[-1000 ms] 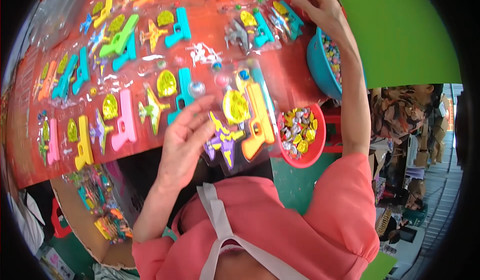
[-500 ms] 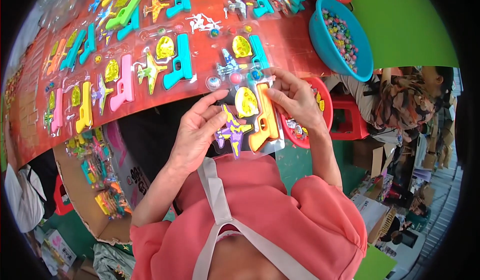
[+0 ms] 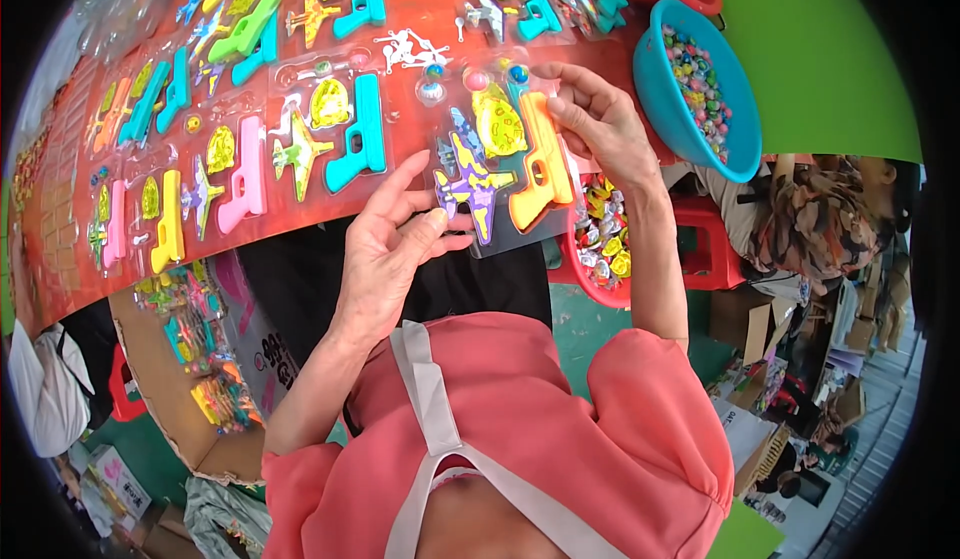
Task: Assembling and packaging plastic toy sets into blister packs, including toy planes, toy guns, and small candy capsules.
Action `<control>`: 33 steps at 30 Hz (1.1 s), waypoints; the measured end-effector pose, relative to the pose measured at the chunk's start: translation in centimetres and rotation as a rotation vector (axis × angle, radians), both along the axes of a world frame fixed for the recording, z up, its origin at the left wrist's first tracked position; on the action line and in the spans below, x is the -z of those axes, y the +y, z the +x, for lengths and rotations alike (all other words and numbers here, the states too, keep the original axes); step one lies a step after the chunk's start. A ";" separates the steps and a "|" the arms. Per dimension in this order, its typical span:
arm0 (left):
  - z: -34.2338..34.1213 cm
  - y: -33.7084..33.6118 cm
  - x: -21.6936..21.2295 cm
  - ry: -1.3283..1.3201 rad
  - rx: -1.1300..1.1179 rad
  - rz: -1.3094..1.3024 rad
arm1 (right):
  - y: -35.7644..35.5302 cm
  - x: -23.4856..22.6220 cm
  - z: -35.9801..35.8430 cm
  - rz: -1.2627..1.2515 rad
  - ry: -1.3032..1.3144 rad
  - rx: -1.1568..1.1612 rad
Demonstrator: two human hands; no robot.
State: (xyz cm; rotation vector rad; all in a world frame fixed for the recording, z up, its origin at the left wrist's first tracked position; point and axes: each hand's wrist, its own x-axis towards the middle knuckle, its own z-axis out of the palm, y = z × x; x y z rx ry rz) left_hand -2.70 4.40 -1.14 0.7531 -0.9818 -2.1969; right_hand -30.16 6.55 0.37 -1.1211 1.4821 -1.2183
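A clear plastic blister tray (image 3: 479,246) is held between my two hands over the table's front edge. In it lie an orange toy gun (image 3: 543,164), a purple-and-yellow toy plane (image 3: 477,181), a yellow round piece (image 3: 498,126) and small balls, among them a pink ball (image 3: 477,80). My left hand (image 3: 385,234) has its thumb and curled fingers at the tray's lower left edge, beside the plane. My right hand (image 3: 608,129) pinches the upper right edge, by the gun's muzzle. Another tray beneath is mostly covered by this one.
Several filled trays with toy guns, such as a teal toy gun (image 3: 358,129), lie on the red table (image 3: 300,221). White plastic pieces (image 3: 410,49) lie behind. At right are a blue basin (image 3: 650,69) of small balls and a red basin (image 3: 575,259). A cardboard box (image 3: 190,429) stands lower left.
Both hands have carried the tray up and away from my body. It now overlaps the tray with the teal gun at the table edge. The lower red basin shows more.
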 end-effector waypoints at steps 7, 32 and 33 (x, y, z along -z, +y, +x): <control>-0.5 -0.9 0.5 -0.063 0.031 -0.018 | -1.2 1.0 -0.8 0.025 0.006 0.033; -1.8 -0.5 2.2 -0.121 -0.055 -0.089 | -5.9 -0.8 -1.8 -0.276 0.849 -0.126; -1.9 -0.4 2.3 -0.118 -0.059 -0.088 | -6.4 -0.5 -2.0 -0.334 0.871 -0.198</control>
